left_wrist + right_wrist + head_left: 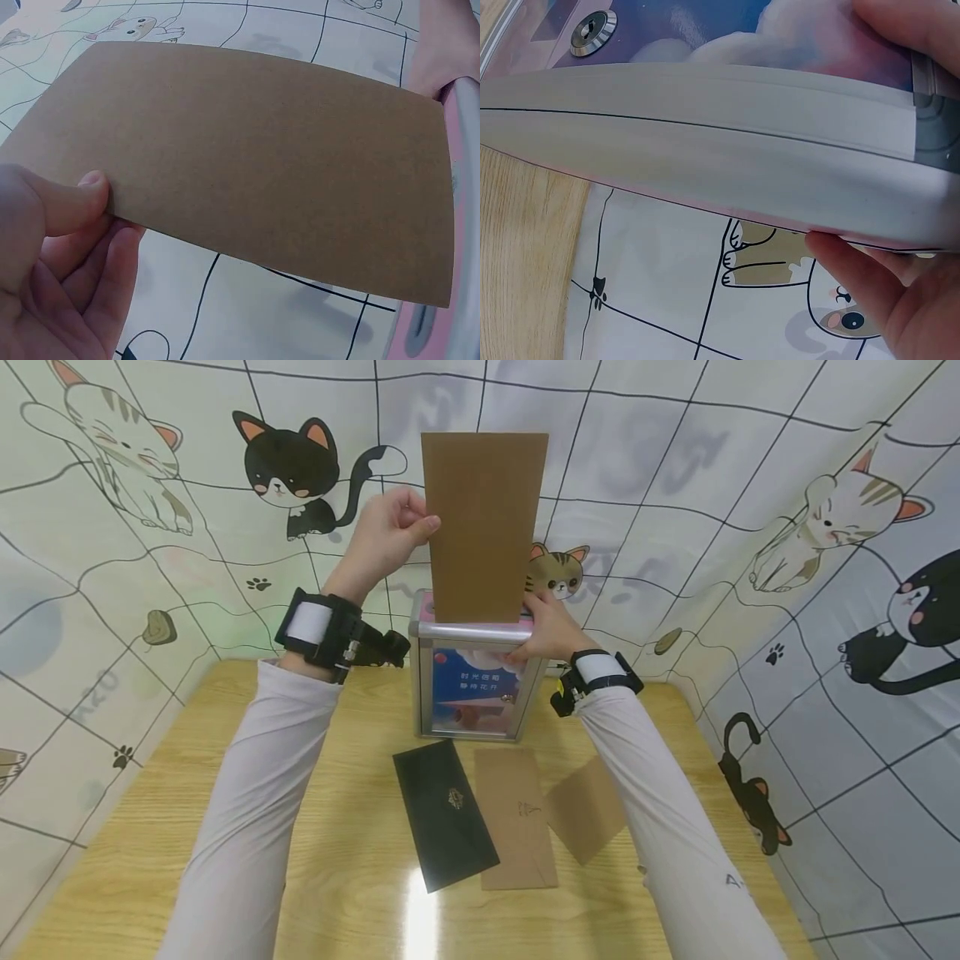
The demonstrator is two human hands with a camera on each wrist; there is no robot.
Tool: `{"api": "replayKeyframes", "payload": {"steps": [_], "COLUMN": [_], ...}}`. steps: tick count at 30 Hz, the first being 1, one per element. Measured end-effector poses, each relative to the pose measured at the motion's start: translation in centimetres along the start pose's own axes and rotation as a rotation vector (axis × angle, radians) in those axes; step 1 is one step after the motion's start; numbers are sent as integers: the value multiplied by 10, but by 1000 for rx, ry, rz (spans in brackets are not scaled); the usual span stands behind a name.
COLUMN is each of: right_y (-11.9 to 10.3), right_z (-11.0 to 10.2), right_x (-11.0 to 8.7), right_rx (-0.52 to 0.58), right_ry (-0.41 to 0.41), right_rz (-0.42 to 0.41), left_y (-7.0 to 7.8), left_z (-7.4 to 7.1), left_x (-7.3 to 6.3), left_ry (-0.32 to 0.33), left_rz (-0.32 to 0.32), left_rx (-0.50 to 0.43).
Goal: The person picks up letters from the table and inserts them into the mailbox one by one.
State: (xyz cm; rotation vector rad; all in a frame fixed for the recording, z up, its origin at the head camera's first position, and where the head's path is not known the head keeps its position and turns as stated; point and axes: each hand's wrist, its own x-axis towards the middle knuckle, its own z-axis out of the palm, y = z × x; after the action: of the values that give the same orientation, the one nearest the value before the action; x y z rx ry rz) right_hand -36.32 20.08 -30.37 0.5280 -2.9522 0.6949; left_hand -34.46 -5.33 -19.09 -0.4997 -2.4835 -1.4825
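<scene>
Pinching a brown card [483, 527] by its left edge, a person's left hand [393, 531] holds it upright above the far edge of the counter [337, 827]. Next across, a dark envelope [446, 827] with a gold emblem lies at a slant between the box [476, 681] and the near edge. That silver-framed box, with a poster and a lock [594, 32] on its front, stands near the middle of the far edge; the card's lower end is at its slotted pink top, though whether it has entered the slot cannot be told. A brown envelope [517, 835] lies before the box, partly under the dark one. Gripping the box's upper right corner is the right hand [553, 628], thumb on the front. Toward the counter's right edge, a smaller brown paper [588, 810] is partly hidden by a white sleeve [667, 810].
</scene>
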Motion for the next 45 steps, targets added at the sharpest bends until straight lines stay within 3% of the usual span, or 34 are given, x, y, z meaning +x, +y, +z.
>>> {"api": "replayKeyframes", "payload": {"steps": [12,24,30,39,45], "right_y": [1,-1,-1,-2,0], "right_z": [2,0,0,-3,0], "right_x": [1,1,-1,1,0], "right_rx": [6,-3,7,12,-1], "right_ry": [1,5,0,10,2], "right_rz": [9,2,3,-3,-5], "left_y": [1,-9,-19,-37,-56], "left_z": [7,16,24,38,49], "left_x": [10,12,12,9,3], "left_ry": [67,46,13,-10,-37], "left_rz": [44,23,11,54,30], "left_rx": [-29,-40,-23,-19,-11]}}
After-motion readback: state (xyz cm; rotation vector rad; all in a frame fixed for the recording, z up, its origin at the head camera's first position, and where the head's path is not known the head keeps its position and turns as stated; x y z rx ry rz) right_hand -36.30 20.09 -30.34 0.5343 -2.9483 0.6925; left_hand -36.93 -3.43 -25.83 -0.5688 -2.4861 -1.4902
